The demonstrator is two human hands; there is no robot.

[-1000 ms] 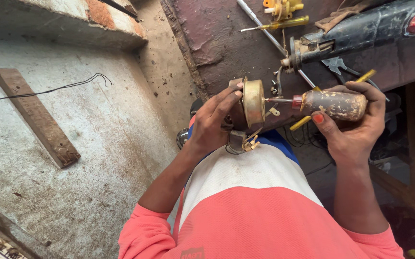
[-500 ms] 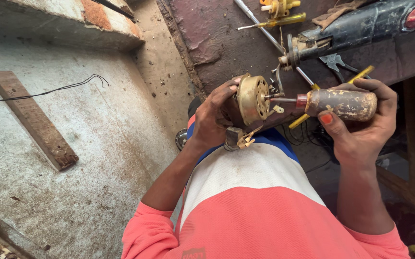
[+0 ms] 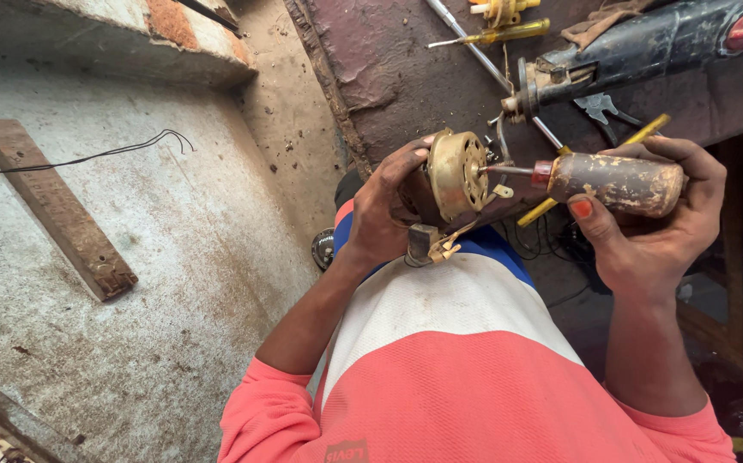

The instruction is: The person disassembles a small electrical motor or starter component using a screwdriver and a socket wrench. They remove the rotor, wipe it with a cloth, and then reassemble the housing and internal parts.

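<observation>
My left hand (image 3: pixel 384 210) grips a small round brass-coloured motor (image 3: pixel 456 174) with a slotted face, held above my chest. A black block with brass terminals (image 3: pixel 427 244) hangs under it. My right hand (image 3: pixel 650 227) is closed around the worn, dirty handle of a screwdriver (image 3: pixel 616 183). Its thin shaft points left and its tip touches the face of the motor. A second yellow-handled tool (image 3: pixel 595 169) lies across my right palm, behind the screwdriver.
A dark reddish bench top (image 3: pixel 406 69) holds a black power tool (image 3: pixel 646 43), a metal rod (image 3: pixel 474 51), a yellow screwdriver (image 3: pixel 509 34) and pliers (image 3: pixel 599 107). A wooden plank (image 3: pixel 54 210) and a black wire (image 3: pixel 88 154) lie on the concrete at left.
The motor's face has turned from edge-on toward the camera. Both hands stayed close together, and the screwdriver tip remains at the motor.
</observation>
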